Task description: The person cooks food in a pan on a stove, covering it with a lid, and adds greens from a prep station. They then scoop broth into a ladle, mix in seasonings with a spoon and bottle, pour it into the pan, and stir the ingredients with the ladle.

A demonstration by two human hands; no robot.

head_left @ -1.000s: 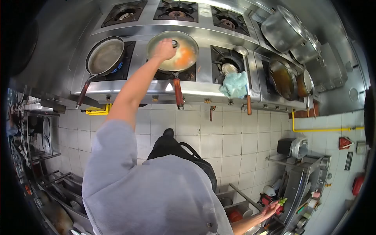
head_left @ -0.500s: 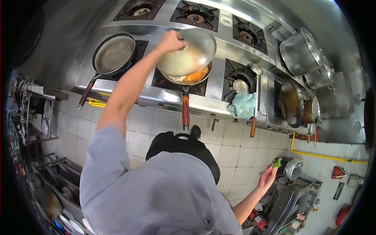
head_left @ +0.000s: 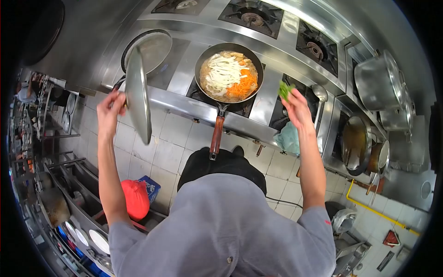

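Note:
My left hand (head_left: 111, 110) is closed on the knob of a lid (head_left: 138, 94), which hangs tilted almost on edge to the left of the front pan. In the frying pan (head_left: 200, 87) on the middle burner lie pale strips (head_left: 222, 69) on the left and shredded carrot (head_left: 246, 85) on the right, with liquid around them. The pan's wooden handle (head_left: 217, 137) points toward me. My right hand (head_left: 298, 109) pinches a bunch of chopped greens (head_left: 286, 90), just right of the pan and above the neighbouring burner.
A second frying pan (head_left: 154, 48) sits on the left burner, partly behind the lid. A teal cloth (head_left: 288, 139) and a ladle (head_left: 319, 93) lie at the right burner. Large pots (head_left: 379, 83) and a dark wok (head_left: 355, 143) stand farther right. A red bag (head_left: 135, 199) is at lower left.
My left hand has lifted the lid off the middle pan and swung it left, uncovering the food. My right hand has risen from the lower right to beside the pan with the greens.

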